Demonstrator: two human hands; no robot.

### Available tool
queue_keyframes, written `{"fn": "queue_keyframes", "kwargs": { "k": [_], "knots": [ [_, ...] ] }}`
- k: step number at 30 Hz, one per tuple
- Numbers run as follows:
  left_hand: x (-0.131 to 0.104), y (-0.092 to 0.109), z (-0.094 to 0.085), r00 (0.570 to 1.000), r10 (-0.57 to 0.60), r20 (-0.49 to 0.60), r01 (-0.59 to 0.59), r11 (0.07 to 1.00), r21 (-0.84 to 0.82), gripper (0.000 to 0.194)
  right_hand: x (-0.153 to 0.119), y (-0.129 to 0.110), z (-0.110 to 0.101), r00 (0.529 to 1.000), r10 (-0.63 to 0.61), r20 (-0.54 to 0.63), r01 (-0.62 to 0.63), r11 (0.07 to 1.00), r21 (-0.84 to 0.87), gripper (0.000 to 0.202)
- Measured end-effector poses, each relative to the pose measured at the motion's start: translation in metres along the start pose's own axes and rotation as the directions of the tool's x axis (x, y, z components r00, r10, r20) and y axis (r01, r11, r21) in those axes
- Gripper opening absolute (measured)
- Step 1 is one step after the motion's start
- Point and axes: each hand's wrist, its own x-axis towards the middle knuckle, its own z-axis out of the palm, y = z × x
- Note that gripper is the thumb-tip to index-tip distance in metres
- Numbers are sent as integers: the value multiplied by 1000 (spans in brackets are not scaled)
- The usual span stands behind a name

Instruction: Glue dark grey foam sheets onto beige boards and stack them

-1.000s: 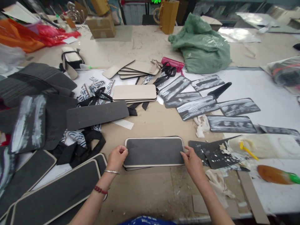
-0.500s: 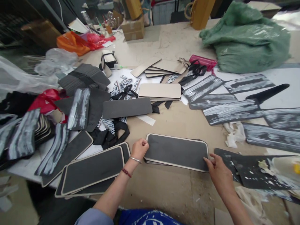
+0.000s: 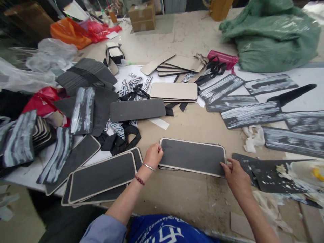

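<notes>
Panel [image 3: 192,157] (dark) between left grip [image 3: 153,156], right grip [image 3: 237,175].

Cropped green bag [image 3: 272,37]; cropped blue cloth [image 3: 172,229]

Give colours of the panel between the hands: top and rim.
The panel has a dark grey top, cream rim; head view.

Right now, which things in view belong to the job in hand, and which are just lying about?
In the job, by contact: left hand and right hand, at opposite ends of the pale-edged dark panel stack. Likely also: the white-streaked dark panels.

Probably just lying about: green plastic sack, cardboard box, orange plastic bag.
</notes>
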Motion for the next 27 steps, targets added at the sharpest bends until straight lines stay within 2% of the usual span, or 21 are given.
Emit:
{"fn": "queue_keyframes", "kwargs": {
  "k": [7, 13, 17, 20, 22, 24, 25, 27],
  "knots": [
    [4, -6, 2, 996, -74, 44, 76, 995, -66, 13, 1, -4, -1, 1000, -2, 2, 2, 999, -33, 46],
    [6, -11, 4, 997, -58, 47, 61, 996, -69, 12, 2, -6, -2, 999, 16, 36, -15, 1000, -26, 40],
    [3, -14, 7, 1000, 5, 11, -5, 1000, 27, 11, 1, -7, -1, 999, 32, 28, -30, 998, -50, 34],
    [-3, -14, 11, 992, 102, -81, -86, 981, 173, 6, -1, -7, 0, 1000, 15, 22, -14, 998, -60, 30],
    [-8, -14, 13, 961, 223, -165, -163, 934, 317, 9, -2, -7, 0, 1000, -17, 10, 18, 998, -63, 28],
    [-11, -14, 15, 901, 386, -199, -261, 848, 460, 22, -3, -8, 0, 999, -34, 3, 34, 997, -69, 27],
    [-11, -15, 16, 864, 471, -180, -326, 795, 512, 30, -3, -8, 0, 1000, -31, 4, 31, 997, -72, 27],
    [-9, -19, 18, 779, 623, -71, -492, 678, 547, 47, -3, -10, -1, 1000, -20, 12, 20, 997, -72, 25]
  ]
}}
